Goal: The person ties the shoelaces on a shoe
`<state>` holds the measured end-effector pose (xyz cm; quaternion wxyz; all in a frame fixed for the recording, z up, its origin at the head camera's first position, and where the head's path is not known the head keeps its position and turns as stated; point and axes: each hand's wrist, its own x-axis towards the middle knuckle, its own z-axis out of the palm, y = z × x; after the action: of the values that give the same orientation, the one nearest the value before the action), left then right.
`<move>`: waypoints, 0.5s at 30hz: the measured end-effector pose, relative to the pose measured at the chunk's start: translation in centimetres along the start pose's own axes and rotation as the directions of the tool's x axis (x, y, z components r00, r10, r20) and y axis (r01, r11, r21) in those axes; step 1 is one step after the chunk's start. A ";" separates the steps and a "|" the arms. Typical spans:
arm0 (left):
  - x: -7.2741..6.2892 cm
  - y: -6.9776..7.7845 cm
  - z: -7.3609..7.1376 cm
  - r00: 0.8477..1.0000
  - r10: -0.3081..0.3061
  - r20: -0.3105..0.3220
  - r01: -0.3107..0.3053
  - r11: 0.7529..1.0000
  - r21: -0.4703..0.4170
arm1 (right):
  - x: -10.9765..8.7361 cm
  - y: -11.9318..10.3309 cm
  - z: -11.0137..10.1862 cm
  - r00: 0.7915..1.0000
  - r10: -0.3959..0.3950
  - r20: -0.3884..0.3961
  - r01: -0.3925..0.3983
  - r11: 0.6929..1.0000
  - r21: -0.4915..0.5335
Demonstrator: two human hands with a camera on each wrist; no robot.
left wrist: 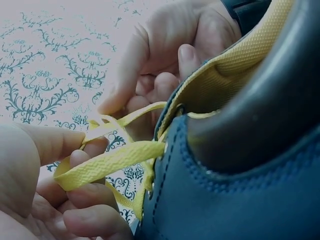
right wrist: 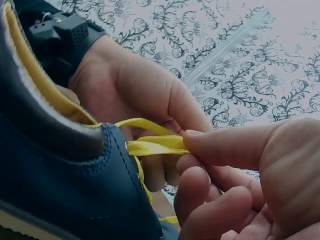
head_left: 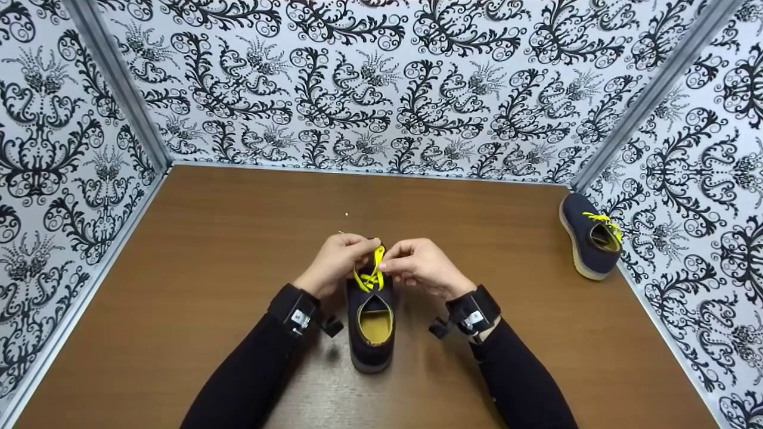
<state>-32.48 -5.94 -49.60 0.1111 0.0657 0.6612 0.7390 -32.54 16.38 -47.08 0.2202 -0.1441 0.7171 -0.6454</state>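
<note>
A dark blue shoe (head_left: 371,348) with a yellow lining stands on the table, its heel towards me. Yellow shoelaces (left wrist: 117,161) run through its eyelets and rise above the tongue. My left hand (head_left: 343,260) is at the left of the laces and pinches a strand between thumb and fingers. From the right side, my right hand (head_left: 424,266) pinches a lace between thumb and forefinger, as the right wrist view shows at its fingertips (right wrist: 197,145). Both hands are close together over the front of the shoe. The toe is partly hidden behind them.
A second dark shoe (head_left: 587,238) with yellow laces lies tilted at the table's right edge, against the wall. The brown wooden table (head_left: 238,214) is bounded by patterned walls (head_left: 369,89) at the back and both sides.
</note>
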 end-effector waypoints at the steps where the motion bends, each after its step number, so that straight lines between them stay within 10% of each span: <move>1: 0.0 0.0 0.0 1.000 0.001 0.002 -0.001 1.000 -0.001 | 0.0 0.0 0.0 1.000 0.000 0.005 0.000 1.000 -0.010; 15: 0.0 0.0 -0.3 1.000 -0.014 0.005 0.015 1.000 -0.024 | 0.1 0.5 -0.7 0.998 0.016 0.065 -0.002 0.979 -0.204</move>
<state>-32.56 -6.23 -49.60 0.1188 0.0613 0.6526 0.7458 -32.94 17.04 -47.50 0.2309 -0.1842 0.7723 -0.5624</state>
